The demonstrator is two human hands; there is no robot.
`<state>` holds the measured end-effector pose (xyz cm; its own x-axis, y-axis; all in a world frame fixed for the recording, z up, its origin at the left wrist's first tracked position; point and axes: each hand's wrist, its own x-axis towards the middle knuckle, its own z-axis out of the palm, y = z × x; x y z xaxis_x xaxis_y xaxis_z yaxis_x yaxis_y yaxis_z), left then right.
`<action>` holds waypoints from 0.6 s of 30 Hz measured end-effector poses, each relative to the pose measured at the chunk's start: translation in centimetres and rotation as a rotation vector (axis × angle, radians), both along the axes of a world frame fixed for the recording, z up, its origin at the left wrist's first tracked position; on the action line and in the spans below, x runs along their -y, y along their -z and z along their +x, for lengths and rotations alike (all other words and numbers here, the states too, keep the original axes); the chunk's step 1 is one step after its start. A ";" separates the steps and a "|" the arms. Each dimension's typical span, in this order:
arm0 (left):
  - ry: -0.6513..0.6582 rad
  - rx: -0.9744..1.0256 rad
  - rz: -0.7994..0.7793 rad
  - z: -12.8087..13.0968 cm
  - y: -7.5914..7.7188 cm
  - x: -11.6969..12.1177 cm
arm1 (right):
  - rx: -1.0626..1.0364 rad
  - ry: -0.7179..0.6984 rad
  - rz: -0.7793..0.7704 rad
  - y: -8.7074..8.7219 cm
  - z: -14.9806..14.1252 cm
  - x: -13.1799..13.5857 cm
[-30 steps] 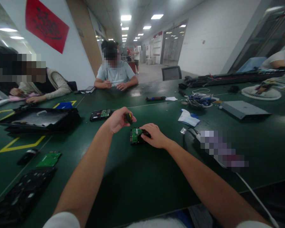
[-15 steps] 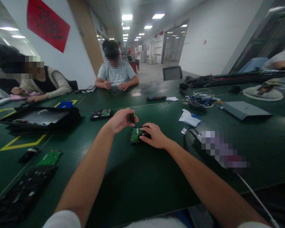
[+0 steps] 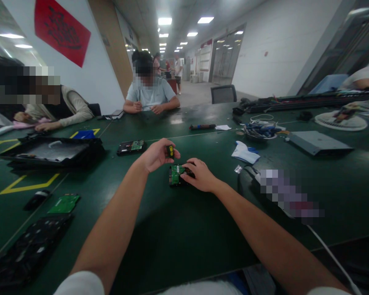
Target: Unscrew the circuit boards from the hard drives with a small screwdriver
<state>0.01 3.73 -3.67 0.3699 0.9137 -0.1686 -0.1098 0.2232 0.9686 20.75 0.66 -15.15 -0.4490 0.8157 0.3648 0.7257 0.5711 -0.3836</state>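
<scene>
A hard drive (image 3: 176,175) with a green circuit board facing up lies on the table in front of me. My right hand (image 3: 199,175) grips its right end, thumb and fingers bent over it and hiding that part. Just above the drive's left side, my left hand (image 3: 160,155) is closed around a short black-and-yellow tool handle (image 3: 171,152). No shaft or tip of it can be made out. A second hard drive (image 3: 131,147) rests beyond my left wrist.
At left are black trays (image 3: 52,153), a loose green circuit board (image 3: 63,203) and a dark panel (image 3: 27,250). White-and-blue gloves (image 3: 245,152), a bundle of cables (image 3: 261,130), a grey metal case (image 3: 318,142) and a white cord (image 3: 329,254) are at right. A co-worker (image 3: 152,95) sits opposite.
The handle in my left hand has turned, so more of its yellow face shows. My right hand stays on the hard drive, almost unmoved.
</scene>
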 end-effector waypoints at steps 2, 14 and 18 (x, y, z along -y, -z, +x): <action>-0.005 0.011 -0.003 0.0 -0.1 0.0 | -0.005 -0.002 -0.001 0.0 0.0 0.0; -0.038 0.003 -0.015 -0.1 -0.1 -0.1 | -0.025 -0.011 0.005 0.1 0.1 -0.1; -0.094 -0.051 0.097 -0.3 0.0 -0.3 | -0.017 -0.010 0.003 0.1 0.1 -0.1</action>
